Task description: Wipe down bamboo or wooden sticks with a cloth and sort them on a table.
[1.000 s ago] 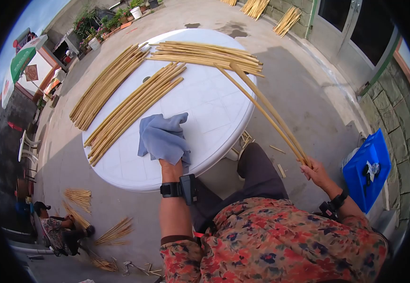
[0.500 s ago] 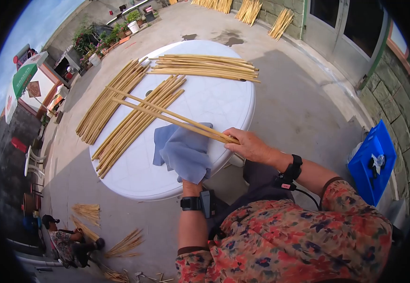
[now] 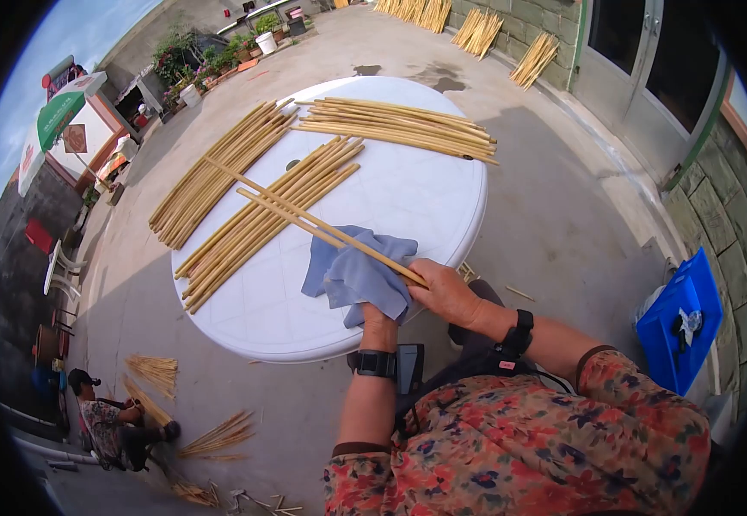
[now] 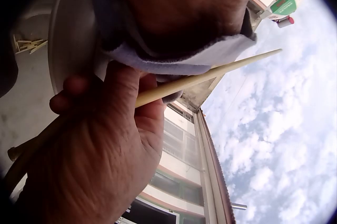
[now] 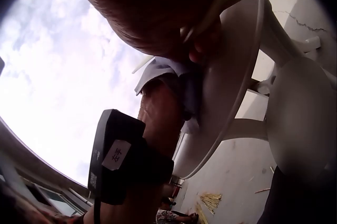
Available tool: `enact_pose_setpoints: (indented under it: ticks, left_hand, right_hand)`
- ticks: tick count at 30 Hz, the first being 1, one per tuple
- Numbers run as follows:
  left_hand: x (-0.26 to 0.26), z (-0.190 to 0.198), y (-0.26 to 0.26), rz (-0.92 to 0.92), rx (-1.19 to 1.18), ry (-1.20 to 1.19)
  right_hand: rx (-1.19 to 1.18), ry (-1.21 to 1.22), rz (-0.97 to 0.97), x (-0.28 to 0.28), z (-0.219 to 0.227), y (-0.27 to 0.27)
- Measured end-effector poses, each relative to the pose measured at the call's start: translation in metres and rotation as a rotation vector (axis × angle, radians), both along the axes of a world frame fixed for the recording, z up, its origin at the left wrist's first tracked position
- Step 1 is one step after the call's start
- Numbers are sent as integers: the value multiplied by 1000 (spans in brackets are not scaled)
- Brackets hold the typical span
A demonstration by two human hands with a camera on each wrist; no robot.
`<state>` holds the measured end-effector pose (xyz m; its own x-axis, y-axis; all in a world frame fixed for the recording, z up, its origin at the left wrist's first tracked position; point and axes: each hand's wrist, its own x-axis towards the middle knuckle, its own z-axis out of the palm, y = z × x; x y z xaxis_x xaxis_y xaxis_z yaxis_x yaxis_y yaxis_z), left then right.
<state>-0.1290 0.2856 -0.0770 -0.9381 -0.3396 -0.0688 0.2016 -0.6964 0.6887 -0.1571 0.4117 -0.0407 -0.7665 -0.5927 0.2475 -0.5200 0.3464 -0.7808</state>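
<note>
My right hand (image 3: 447, 294) grips the near ends of two long, pale, peeled sticks (image 3: 373, 254) at the table's near edge. Those sticks slant up and left over the table (image 3: 416, 206). A blue-grey cloth (image 3: 326, 271) covers the fingers of my left hand (image 3: 379, 318), which holds it bunched. One stick crosses on top of the cloth; the other goes into its folds. In the left wrist view a stick (image 4: 184, 83) runs from the right hand (image 4: 105, 134) past the cloth's edge (image 4: 174, 65). Cloth hides the left fingertips.
Three groups of sticks lie on the white table: left (image 3: 218, 176), middle (image 3: 274, 224) and back (image 3: 399, 127). A blue bin (image 3: 687, 318) stands to the right. At lower left another person (image 3: 115, 421) sits among stick bundles (image 3: 154, 374). More bundles (image 3: 535, 60) lean against the far wall.
My right hand has swung the two sticks from the right side in over the table and brought their near part to the cloth. My left hand keeps the cloth and has shifted right in view.
</note>
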Motion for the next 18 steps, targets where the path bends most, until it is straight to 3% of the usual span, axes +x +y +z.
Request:
enact_pose_setpoints:
  ticks: [2,4,6,9,12,18]
  left_hand:
    - [-5,4,2,103,-15,-15]
    - [-4,10,3,174,-180,-41]
    - [-3,21,3,140,-115,-8]
    - [-6,-1,-3,85,-86,20]
    - [-2,-16,-11,86,-137,-26]
    - [14,-18,-53,266,-60,-152]
  right_hand:
    - [-41,-53,42,1,-3,1]
    - [-77,-109,84,3,1,3]
    - [-87,-401,113,6,8,8]
    - [-49,-227,129,5,-12,12]
    - [74,-118,127,13,-1,30]
    - [143,-155,137,38,-20,127]
